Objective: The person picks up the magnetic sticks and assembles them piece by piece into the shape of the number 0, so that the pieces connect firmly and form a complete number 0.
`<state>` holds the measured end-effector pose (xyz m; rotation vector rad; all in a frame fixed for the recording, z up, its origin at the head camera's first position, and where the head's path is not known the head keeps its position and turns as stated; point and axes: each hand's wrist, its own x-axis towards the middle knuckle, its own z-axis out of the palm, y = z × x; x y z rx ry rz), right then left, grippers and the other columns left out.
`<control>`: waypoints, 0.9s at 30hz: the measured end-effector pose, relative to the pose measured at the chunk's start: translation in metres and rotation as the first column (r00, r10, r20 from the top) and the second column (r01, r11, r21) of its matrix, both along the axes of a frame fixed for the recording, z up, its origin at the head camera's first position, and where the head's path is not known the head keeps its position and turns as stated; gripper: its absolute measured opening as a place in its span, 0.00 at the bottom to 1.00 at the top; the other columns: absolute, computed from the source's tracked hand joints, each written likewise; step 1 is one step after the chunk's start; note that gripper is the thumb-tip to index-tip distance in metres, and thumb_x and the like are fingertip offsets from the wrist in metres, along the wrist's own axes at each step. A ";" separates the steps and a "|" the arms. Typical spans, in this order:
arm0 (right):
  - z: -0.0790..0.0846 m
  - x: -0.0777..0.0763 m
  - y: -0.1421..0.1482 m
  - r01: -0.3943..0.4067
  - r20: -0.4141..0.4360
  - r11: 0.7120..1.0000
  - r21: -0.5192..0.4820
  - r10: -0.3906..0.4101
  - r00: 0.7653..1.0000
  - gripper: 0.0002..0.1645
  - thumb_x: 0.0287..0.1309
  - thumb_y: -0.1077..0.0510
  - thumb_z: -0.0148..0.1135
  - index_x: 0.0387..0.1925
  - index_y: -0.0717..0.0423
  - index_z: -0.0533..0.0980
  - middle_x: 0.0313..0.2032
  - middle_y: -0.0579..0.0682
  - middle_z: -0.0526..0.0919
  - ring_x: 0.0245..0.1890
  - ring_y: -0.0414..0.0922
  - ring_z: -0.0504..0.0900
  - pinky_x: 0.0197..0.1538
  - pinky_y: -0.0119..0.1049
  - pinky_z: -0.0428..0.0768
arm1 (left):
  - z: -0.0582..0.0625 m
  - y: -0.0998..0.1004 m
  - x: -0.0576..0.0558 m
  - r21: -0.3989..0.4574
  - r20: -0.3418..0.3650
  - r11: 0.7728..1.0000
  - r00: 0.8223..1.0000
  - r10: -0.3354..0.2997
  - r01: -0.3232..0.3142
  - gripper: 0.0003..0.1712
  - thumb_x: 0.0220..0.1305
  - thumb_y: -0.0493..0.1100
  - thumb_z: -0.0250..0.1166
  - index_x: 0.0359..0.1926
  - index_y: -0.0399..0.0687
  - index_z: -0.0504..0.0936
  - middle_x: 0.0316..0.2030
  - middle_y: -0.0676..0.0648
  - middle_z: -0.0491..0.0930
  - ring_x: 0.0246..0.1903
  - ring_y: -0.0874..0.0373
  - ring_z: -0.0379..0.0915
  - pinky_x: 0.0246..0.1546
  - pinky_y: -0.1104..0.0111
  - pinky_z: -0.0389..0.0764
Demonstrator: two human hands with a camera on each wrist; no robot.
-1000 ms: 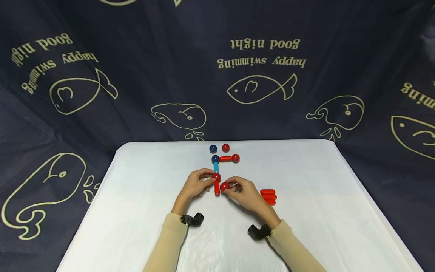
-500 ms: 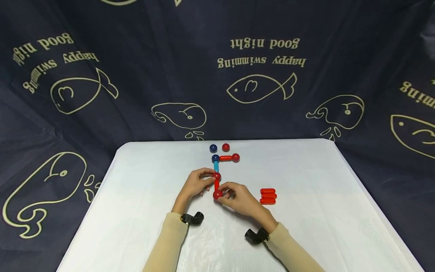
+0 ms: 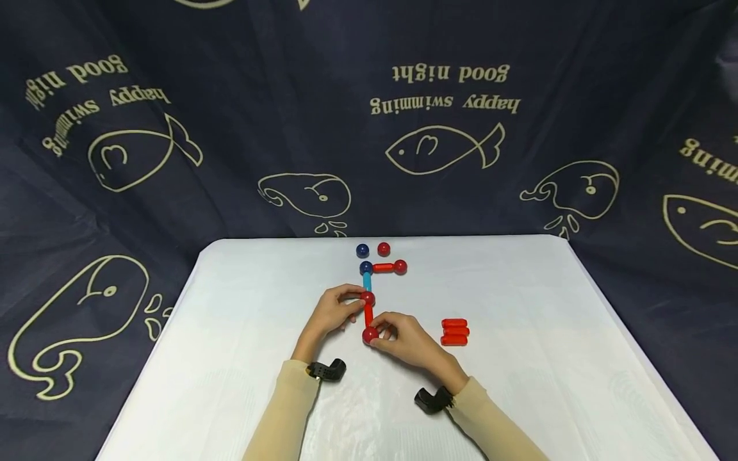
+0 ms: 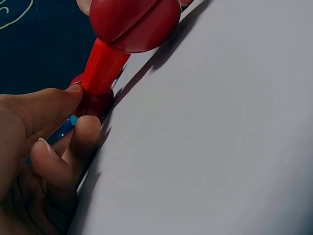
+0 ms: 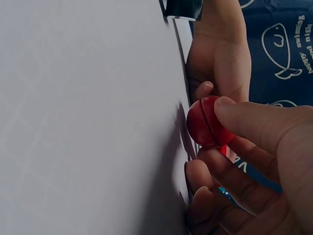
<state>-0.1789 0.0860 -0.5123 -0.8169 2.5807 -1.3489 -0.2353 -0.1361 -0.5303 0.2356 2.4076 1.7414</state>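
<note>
My left hand (image 3: 336,310) pinches a red ball (image 3: 368,298) at the middle of a chain of balls and rods. From that ball a red rod (image 4: 100,66) runs toward me to a second red ball (image 5: 208,122), which my right hand (image 3: 403,336) holds between thumb and fingers. On the far side of the left hand's ball, a light blue rod (image 3: 367,282) leads to a dark blue ball (image 3: 366,268). Another red rod (image 3: 383,267) goes right from the blue ball to a red ball (image 3: 400,267).
Beyond the chain lie a loose dark blue ball (image 3: 362,250) and a loose red ball (image 3: 384,249). Several red rods (image 3: 455,332) lie side by side to the right of the right hand. The white table (image 3: 519,384) ends at a dark cloth (image 3: 323,128) behind.
My right hand has brought its red ball left and toward me, from beside the red rod to the rod's near end. The left hand keeps its grip in place.
</note>
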 end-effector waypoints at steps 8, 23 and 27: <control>-0.002 0.001 -0.001 0.026 0.003 1.000 0.012 -0.026 1.000 0.15 0.59 0.57 0.76 0.47 0.54 0.83 0.34 0.44 0.82 0.33 0.39 0.78 0.37 0.28 0.78 | -0.002 0.001 0.002 0.011 0.002 1.000 1.000 0.023 -0.023 0.18 0.68 0.41 0.70 0.58 0.47 0.84 0.49 0.41 0.86 0.18 0.61 0.77 0.12 0.72 0.72; -0.002 -0.004 0.001 0.006 -0.009 1.000 0.014 -0.006 1.000 0.12 0.62 0.57 0.73 0.47 0.53 0.83 0.32 0.41 0.82 0.32 0.35 0.77 0.35 0.28 0.77 | 0.009 -0.014 0.009 0.029 0.130 0.990 0.981 -0.144 0.141 0.18 0.67 0.42 0.71 0.54 0.40 0.79 0.43 0.43 0.86 0.25 0.57 0.80 0.17 0.70 0.77; -0.001 -0.007 0.002 0.007 -0.008 1.000 0.016 -0.007 1.000 0.12 0.62 0.56 0.73 0.47 0.52 0.84 0.33 0.41 0.84 0.31 0.35 0.78 0.35 0.28 0.78 | 0.012 -0.018 0.011 -0.005 0.115 0.971 0.965 -0.237 0.239 0.17 0.64 0.44 0.74 0.51 0.44 0.82 0.43 0.45 0.86 0.27 0.57 0.79 0.18 0.70 0.76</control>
